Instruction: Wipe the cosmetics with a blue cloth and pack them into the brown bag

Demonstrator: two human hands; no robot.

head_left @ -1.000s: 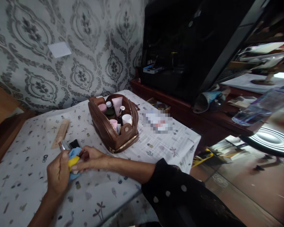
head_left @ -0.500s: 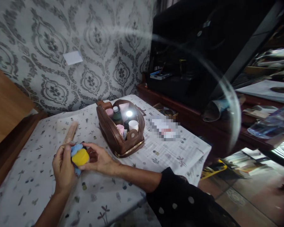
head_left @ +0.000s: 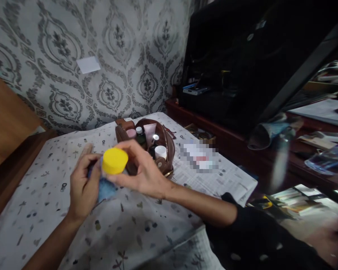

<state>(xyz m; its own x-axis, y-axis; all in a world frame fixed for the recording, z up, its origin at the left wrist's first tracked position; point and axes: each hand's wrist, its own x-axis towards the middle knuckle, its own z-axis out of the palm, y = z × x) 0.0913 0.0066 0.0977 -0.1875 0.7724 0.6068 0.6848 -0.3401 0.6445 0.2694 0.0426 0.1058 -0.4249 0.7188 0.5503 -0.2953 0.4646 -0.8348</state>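
My right hand (head_left: 146, 170) pinches a small round jar with a yellow lid (head_left: 115, 161) between thumb and fingers, lid turned toward me. A light blue cloth (head_left: 106, 190) is bunched in my left hand (head_left: 86, 183), whose fingers press it against the jar's left side. Most of the jar below the lid is hidden. Just behind my right hand stands an unzipped brown leather toiletry bag (head_left: 169, 148). Inside it are a dark green bottle with a white cap (head_left: 139, 130), a pink tube (head_left: 150, 132) and a white jar (head_left: 160, 151).
A white patterned cloth (head_left: 124, 228) covers the table. Beyond my left hand lies a long beige object (head_left: 86, 149), partly hidden. A blurred-out packet (head_left: 199, 155) lies right of the bag. A dark red cabinet (head_left: 228, 133) with a large black screen (head_left: 228, 56) stands at the right.
Both hands have risen and shifted right with the jar and the blue cloth. The yellow lid now sits higher, in front of the bag. The view has turned slightly.
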